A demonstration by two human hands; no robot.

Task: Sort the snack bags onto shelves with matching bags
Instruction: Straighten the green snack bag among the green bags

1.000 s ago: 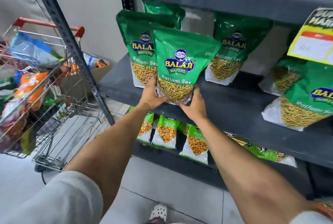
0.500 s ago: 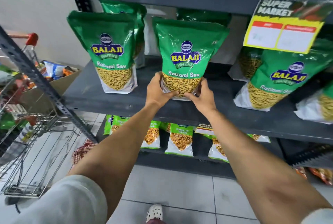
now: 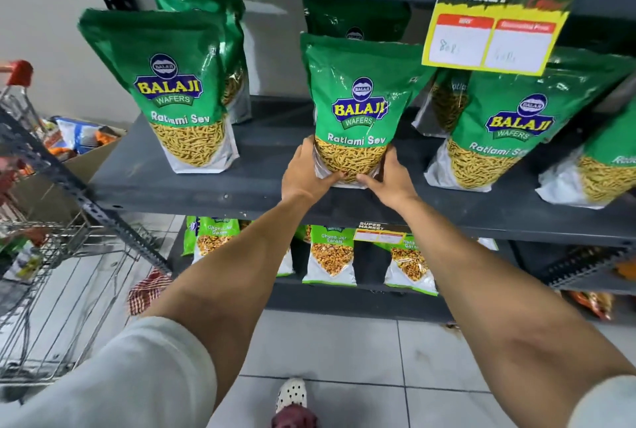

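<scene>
A dark grey shelf [image 3: 213, 183] runs across the scene, with a lower shelf [image 3: 344, 300] beneath it carrying smaller green and white snack packets [image 3: 332, 255]. At the far left stands a wire shopping cart [image 3: 51, 290] with a red handle, mixed bags inside it. On the grey shelf stand several large green snack bags marked Ratlami Sev: one upright at the left [image 3: 175, 94], one tilted at the right [image 3: 499, 131], others partly hidden behind them. Between these, near the front edge, stands the middle snack bag [image 3: 358, 101], upright with its base on the shelf. A yellow price sign [image 3: 488, 28] hangs from the shelf above, just right of that bag's top. The left hand [image 3: 306, 173] cups the bag's lower left corner, fingers curled round the side and thumb across the front. The right hand [image 3: 390, 176] grips the lower right corner the same way; the two thumbs nearly meet at the bag's base.
</scene>
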